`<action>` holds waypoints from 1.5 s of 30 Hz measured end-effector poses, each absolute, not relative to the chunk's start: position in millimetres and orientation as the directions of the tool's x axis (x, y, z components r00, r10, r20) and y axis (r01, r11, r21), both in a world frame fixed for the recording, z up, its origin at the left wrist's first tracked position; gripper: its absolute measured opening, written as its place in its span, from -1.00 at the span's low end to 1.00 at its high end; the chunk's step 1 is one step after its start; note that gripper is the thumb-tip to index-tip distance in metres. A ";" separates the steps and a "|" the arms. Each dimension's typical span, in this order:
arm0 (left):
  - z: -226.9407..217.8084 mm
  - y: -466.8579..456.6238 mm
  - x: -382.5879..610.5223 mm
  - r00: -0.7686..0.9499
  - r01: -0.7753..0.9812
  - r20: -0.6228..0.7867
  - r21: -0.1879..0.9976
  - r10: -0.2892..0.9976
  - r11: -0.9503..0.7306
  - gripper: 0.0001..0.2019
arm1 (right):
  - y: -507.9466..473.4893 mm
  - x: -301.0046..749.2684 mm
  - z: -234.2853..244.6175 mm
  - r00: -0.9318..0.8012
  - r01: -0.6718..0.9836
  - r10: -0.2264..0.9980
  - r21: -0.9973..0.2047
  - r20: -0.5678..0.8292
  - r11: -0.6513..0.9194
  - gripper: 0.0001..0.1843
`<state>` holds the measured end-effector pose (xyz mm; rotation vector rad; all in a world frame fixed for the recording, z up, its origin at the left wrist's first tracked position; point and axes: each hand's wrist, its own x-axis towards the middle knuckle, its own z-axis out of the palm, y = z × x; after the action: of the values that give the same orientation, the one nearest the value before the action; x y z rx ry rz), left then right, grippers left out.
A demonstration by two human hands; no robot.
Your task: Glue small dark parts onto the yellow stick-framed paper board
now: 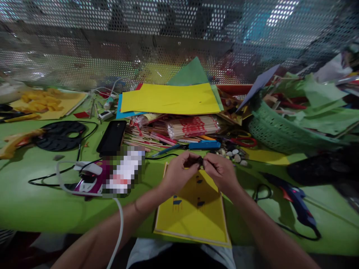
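My left hand [178, 172] and my right hand [222, 171] meet over the far end of a yellow board [190, 223] with a pale raised edging. Between their fingertips is a small dark piece [200, 161], mostly covered, so its kind cannot be made out. Both hands are closed in a pinch on it. Small dark blue figures with thin orange-brown legs show on the board: one figure [177, 202] at left, another [201, 203] at right, and a third [199, 179] nearer my hands. The board's near edge reaches over the table edge toward my lap.
A glue gun [301, 205] with a black cord lies at right, a green basket [276, 129] of scraps behind it. A blue cutter [204, 145], pebbles [235, 154] and bundled sticks [193, 127] lie ahead. At left are a black phone [112, 137] and a purple power strip [95, 179] with cables.
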<state>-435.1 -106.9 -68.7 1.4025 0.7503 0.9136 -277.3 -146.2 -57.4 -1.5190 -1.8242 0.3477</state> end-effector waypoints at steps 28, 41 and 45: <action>-64.9 -103.7 -433.8 0.518 -0.390 -0.249 0.783 0.818 0.485 -0.72 | -149.7 -275.2 -53.8 -0.012 0.567 0.935 -0.768 0.354 0.298 -0.75; -66.2 -102.0 -435.4 0.520 -0.377 -0.166 0.835 0.838 0.400 -0.72 | -148.6 -272.3 -51.2 0.029 0.620 0.949 -0.751 0.313 0.228 -0.81; -67.0 -102.4 -435.1 0.506 -0.326 -0.112 0.893 0.855 0.310 -0.74 | -148.1 -271.8 -52.5 0.003 0.555 0.980 -0.816 0.200 0.164 -0.77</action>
<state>-435.1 -102.4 -67.0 0.9530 0.6637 0.8600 -271.8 -148.1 -52.5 -1.4903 -1.6549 0.6817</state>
